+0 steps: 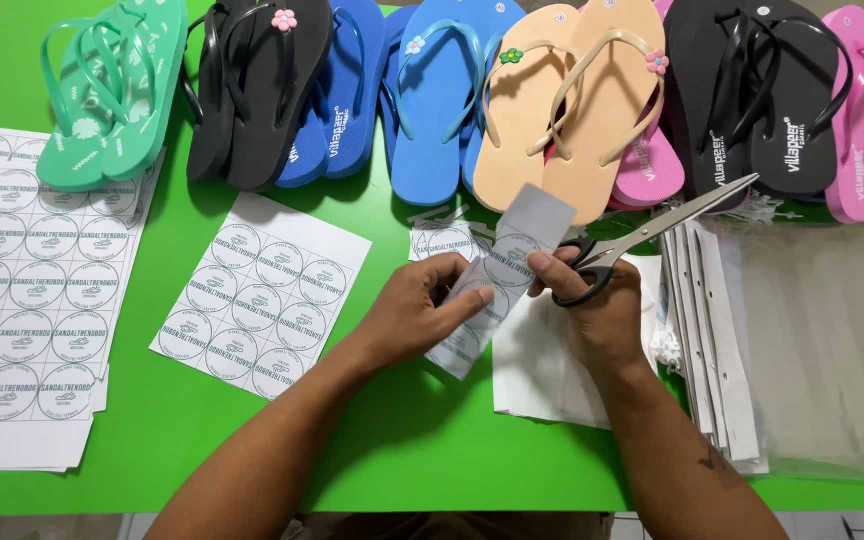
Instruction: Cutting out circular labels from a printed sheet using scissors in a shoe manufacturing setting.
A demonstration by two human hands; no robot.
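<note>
Fingers [467,300] of the left hand [417,310] pinch the near part of a paper strip [497,280], thumb on top and the rest curled under it. That forearm comes in from the near left, slanting up across the green table [402,450]. The right hand [597,315] sits just right of the strip, its thumb and fingers through the black handles of the scissors [642,240], with a fingertip pressing the strip's right edge. Both hands are closed, one on paper, the other on the tool. The blades lie shut and point far right toward the sandals [572,100].

The strip runs tilted between the two hands, its far end rising past the fingers toward the beige pair. It is pale grey-white with round printed labels in a column. Under the right hand lies a white sheet [542,380]. A square label sheet [262,295] rests left of the hands, and a larger one [27,290] lies at the far left.
</note>
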